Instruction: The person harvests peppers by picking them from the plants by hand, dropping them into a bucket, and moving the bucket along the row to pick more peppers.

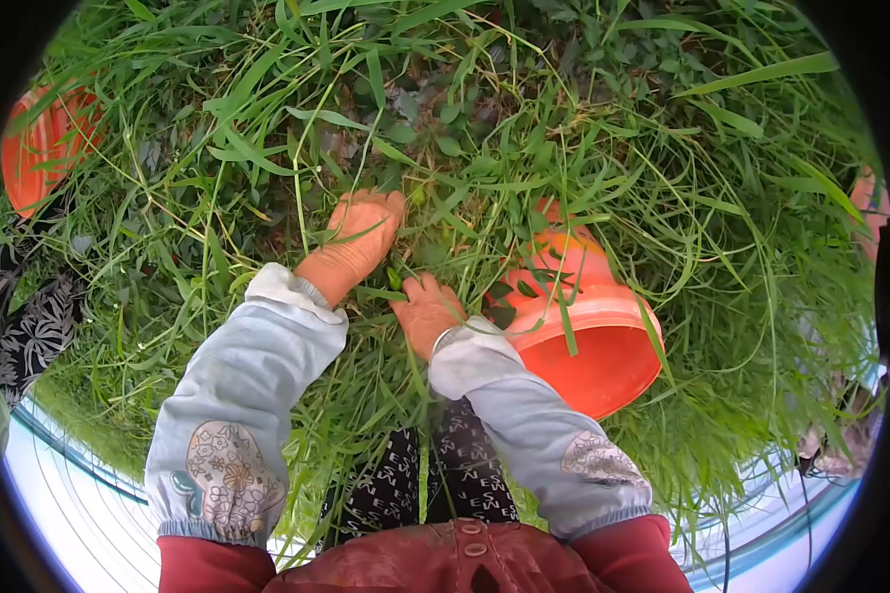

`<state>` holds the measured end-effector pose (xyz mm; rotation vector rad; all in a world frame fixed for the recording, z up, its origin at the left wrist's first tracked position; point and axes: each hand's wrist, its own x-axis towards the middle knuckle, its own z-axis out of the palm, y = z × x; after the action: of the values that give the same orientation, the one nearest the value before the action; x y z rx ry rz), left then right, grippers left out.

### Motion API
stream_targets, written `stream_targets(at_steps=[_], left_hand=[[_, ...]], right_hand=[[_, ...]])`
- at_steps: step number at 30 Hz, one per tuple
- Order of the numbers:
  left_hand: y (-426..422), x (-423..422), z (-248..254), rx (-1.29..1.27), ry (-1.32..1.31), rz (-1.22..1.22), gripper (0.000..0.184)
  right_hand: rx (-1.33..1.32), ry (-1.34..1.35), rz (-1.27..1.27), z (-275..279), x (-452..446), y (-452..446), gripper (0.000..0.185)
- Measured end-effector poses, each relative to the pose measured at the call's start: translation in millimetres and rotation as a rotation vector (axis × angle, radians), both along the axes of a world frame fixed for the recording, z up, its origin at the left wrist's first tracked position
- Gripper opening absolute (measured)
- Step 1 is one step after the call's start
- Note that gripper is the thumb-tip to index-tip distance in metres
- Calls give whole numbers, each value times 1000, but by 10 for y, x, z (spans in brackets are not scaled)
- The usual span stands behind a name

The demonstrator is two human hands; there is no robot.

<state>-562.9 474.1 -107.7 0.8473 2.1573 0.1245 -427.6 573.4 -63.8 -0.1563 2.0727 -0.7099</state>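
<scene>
My left hand (356, 242) reaches into tall green grass (237, 148), its fingertips hidden among leaves near the middle. Just below and to its right, my right hand (428, 313) has bent fingers beside a small green pod or fruit (395, 279); whether it grips that is unclear. A yellow-green fruit (417, 194) shows among the stems by my left fingertips. Right of my right hand an orange bucket (588, 326) lies tipped on its side, its mouth toward me, with blades of grass across it.
Another orange bucket (44, 148) is at the upper left, near patterned dark cloth (30, 326). A reddish object (868, 212) stands at the far right edge. Leafy plants (623, 69) grow thickly ahead, and pale plastic sheeting (79, 504) curves along the bottom left.
</scene>
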Motion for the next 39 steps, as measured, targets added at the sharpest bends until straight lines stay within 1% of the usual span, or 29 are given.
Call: stream_targets(at_steps=[1, 3, 4, 5, 7, 8, 9, 11, 12, 13, 14, 15, 16, 17, 18, 19, 21, 23, 25, 26, 27, 28, 29, 31, 32, 35, 36, 37, 39], left_hand=[[-5, -35, -12, 1, 5, -3, 24], [-3, -99, -10, 57, -13, 317, 23], [45, -109, -7, 100, -38, 404, 23], [124, -112, -10, 103, -35, 404, 23], [339, -104, -21, -42, -165, 362, 17], [434, -76, -56, -151, -119, 213, 16], [488, -43, -104, -150, -115, 218, 16], [519, 29, -274, -298, -52, 88, 16], [494, 98, -476, -308, -138, 163, 19], [487, 109, -521, -308, -132, 166, 19], [486, 121, -565, -342, -170, 168, 19], [508, 83, -539, -375, -206, 170, 19], [540, -7, -506, -440, -303, 126, 24], [542, -32, -490, -439, -299, 127, 24], [541, -42, -474, -436, -337, 199, 28], [543, -55, -464, -431, -372, 271, 33], [540, -74, -477, -434, -396, 309, 37], [522, -46, -479, -441, -430, 348, 40], [487, 21, -435, -352, -351, 526, 31], [404, 97, -463, -354, -351, 526, 31], [265, 202, -545, -114, -402, 736, 32], [169, 229, -528, 134, -449, 936, 33], [76, 257, -524, 127, -451, 934, 33], [14, 126, -274, 349, -785, 1173, 32], [14, 65, -114, 274, -768, 1146, 27], [-169, 194, -316, 253, -720, 1025, 22], [-134, 164, -273, 242, -677, 994, 19], [-87, 153, -221, 243, -677, 997, 19], [51, 115, -62, 212, -565, 817, 22]], right_hand=[[-10, -34, -7, 8, -21, 3, 27], [-5, -32, -5, 18, -41, -2, 28], [0, -36, 0, 24, -46, -4, 28], [2, -32, 1, 30, -59, -11, 28], [14, -90, 0, 39, -79, -20, 28], [17, -87, 3, 30, -60, -18, 28], [54, -58, 68, 9, -36, -24, 28], [90, -17, 136, 5, -39, -49, 28], [108, -90, -44, 23, -48, -63, 31], [124, -166, -225, 33, -55, -74, 35], [135, -222, -184, -21, -29, -83, 42], [135, -215, -183, -32, -31, -89, 42], [136, -176, -166, -29, -31, -95, 44], [137, -139, -149, -34, -30, -100, 46], [160, -314, -239, -44, -39, -110, 47], [161, -307, -241, -106, 25, -140, 47], [145, -29, -56, -195, 117, -184, 45], [138, -77, -31, -174, 71, -164, 42], [126, -132, -1, -89, 17, -126, 39], [120, -148, 66, -27, -45, -90, 36], [113, -162, 131, -4, -85, -73, 33], [118, -96, 86, -13, -56, -90, 29], [115, -101, 83, -25, -24, -95, 29], [20, -113, 0, -12, -63, -51, 33], [26, -118, 20, 9, -93, -46, 34], [44, -89, 43, 7, -66, -56, 35], [43, -91, 46, 5, -67, -57, 35], [42, -101, 55, 3, -74, -53, 36], [46, -109, 66, 1, -87, -48, 36]])
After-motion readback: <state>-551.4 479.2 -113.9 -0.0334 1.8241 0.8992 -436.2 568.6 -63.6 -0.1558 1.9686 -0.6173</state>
